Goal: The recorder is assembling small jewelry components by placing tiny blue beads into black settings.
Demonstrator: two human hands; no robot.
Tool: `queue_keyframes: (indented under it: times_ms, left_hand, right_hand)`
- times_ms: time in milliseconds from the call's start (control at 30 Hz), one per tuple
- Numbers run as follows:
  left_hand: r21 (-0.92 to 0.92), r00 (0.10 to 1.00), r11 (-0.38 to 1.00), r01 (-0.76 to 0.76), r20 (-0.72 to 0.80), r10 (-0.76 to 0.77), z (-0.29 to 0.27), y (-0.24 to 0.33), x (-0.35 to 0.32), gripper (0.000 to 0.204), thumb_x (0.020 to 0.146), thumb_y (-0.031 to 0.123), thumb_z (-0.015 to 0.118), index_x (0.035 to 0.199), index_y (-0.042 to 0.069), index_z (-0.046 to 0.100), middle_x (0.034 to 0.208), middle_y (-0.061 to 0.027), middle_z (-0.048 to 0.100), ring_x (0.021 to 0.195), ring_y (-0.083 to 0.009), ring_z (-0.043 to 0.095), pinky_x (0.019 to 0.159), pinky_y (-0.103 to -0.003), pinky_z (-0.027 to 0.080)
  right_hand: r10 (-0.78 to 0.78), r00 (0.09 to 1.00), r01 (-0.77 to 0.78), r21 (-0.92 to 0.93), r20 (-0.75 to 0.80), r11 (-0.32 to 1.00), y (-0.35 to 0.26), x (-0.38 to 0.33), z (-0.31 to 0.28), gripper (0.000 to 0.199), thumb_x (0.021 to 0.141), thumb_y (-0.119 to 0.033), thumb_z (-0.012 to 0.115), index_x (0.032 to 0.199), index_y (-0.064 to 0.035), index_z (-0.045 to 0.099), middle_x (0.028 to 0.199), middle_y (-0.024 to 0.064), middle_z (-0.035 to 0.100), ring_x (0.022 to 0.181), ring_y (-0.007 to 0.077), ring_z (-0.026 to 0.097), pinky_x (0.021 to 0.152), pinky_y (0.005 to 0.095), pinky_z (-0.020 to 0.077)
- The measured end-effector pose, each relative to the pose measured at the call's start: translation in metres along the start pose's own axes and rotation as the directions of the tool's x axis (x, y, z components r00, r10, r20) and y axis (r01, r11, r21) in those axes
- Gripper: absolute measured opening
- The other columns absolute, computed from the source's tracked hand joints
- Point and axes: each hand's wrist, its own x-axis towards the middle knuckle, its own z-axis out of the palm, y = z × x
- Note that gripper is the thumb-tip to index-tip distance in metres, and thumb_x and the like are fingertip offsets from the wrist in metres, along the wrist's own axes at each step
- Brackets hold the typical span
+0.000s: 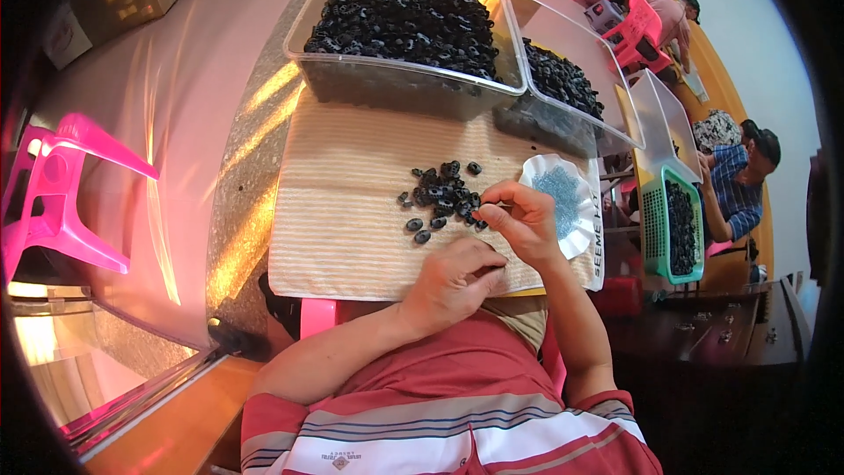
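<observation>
On a striped beige towel (343, 202) lies a loose pile of small black oval plastic parts (437, 192). My right hand (525, 222) is at the right edge of this pile, with thumb and forefinger pinched together; whatever is between the fingertips is too small to tell. Closer to my body, my left hand (457, 280) is curled with its fingers closed just above the towel, and its grip is hidden. Beside my right hand stands a white dish with a wavy rim (576, 243), holding many tiny clear bluish pieces (559, 193).
Behind the towel stand a large clear plastic bin (396, 92) and a smaller clear bin (545, 130), both holding black parts. To the right is a green basket (652, 233) of black parts, with a person (743, 180) beside it. A pink stool (66, 185) stands left.
</observation>
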Motion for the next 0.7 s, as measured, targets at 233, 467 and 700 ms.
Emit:
queue_keyframes:
  times_ms: [233,467,700]
  left_hand:
    - [0.004,0.984,0.998,0.056,-0.172,-0.054,0.0,-0.011,0.001,0.019,0.083,-0.003,0.074,0.101,0.001,0.072,0.095,-0.0134,0.071,0.084,-0.0261,0.07,0.072,-0.033,0.055]
    - [0.023,0.979,0.993,0.113,-0.17,-0.108,0.006,-0.013,-0.002,0.018,0.083,-0.001,0.076,0.1,0.002,0.073,0.09,-0.0131,0.072,0.078,-0.0249,0.071,0.067,-0.033,0.055]
    - [0.049,0.977,0.991,0.124,-0.179,-0.113,0.008,-0.015,-0.005,0.017,0.085,0.001,0.077,0.101,0.002,0.073,0.091,-0.0133,0.074,0.079,-0.0222,0.073,0.067,-0.031,0.055]
  right_hand:
    - [-0.102,0.995,0.102,-0.022,0.005,0.995,0.001,-0.03,-0.005,0.011,0.09,0.002,0.074,0.1,0.0055,0.069,0.099,0.0098,0.068,0.092,0.0149,0.064,0.081,0.0265,0.052]
    - [-0.109,0.994,0.109,-0.012,0.0,0.994,0.003,-0.044,-0.006,0.013,0.086,0.003,0.077,0.097,0.0032,0.07,0.097,0.0095,0.068,0.091,0.0151,0.063,0.079,0.0259,0.0505]
    - [-0.184,0.983,0.179,-0.127,-0.027,0.976,0.0,-0.052,-0.007,0.013,0.085,0.003,0.077,0.096,0.0028,0.07,0.094,0.0089,0.068,0.087,0.0139,0.063,0.075,0.0253,0.0497]
